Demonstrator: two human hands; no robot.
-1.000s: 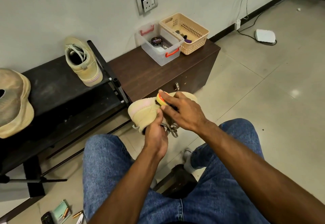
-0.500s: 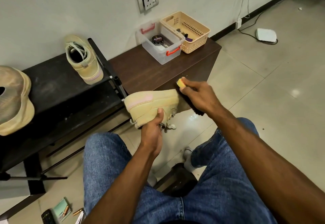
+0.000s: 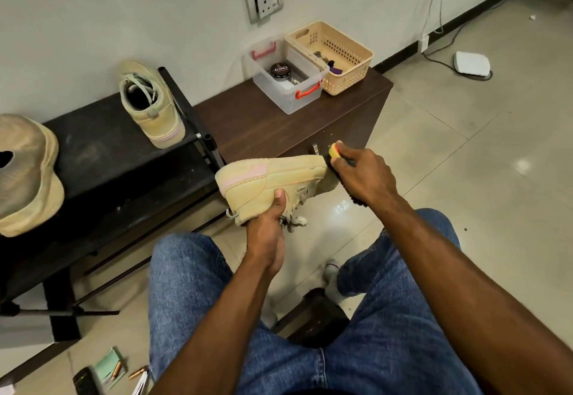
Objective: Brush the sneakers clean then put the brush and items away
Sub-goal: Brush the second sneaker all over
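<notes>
Sneaker (image 3: 273,180) held in mid-air over the floor, between the knees and the low brown cabinet (image 3: 279,122), sole side turned away, toe pointing right. Left hand (image 3: 266,233) grips it at the heel and collar end, thumb pressed on the side wall, other fingers curled under and out of sight. Right hand (image 3: 362,174) has its fingers clamped round the brush (image 3: 335,154); yellow-orange end shows above the knuckles, dark bristles sit against the toe.

Second sneaker (image 3: 152,106) stands on the black shoe rack (image 3: 102,159), well apart. Clear storage box (image 3: 288,84) with a polish tin (image 3: 280,70) and the tan basket (image 3: 335,53) stand side by side on the cabinet top by the wall.

Risks, as judged from this frame:
- Grip is at one end only, brush load at the other. A hard stroke at the toe could lever the shoe round in the left hand or pull it free, dropping it on the tile.
- Laces (image 3: 294,218) hang loose below the shoe; bristles could snag them on a low stroke.
- Brush works at the very tip, so a stroke running past the toe could slip off and strike the cabinet front just behind.
- Upper looks like soft suede-type material (cannot confirm); heavy pressure might scuff the nap.
- Putting away not yet begun; the box and basket are a reach away, so the shoe must be set down first.
</notes>
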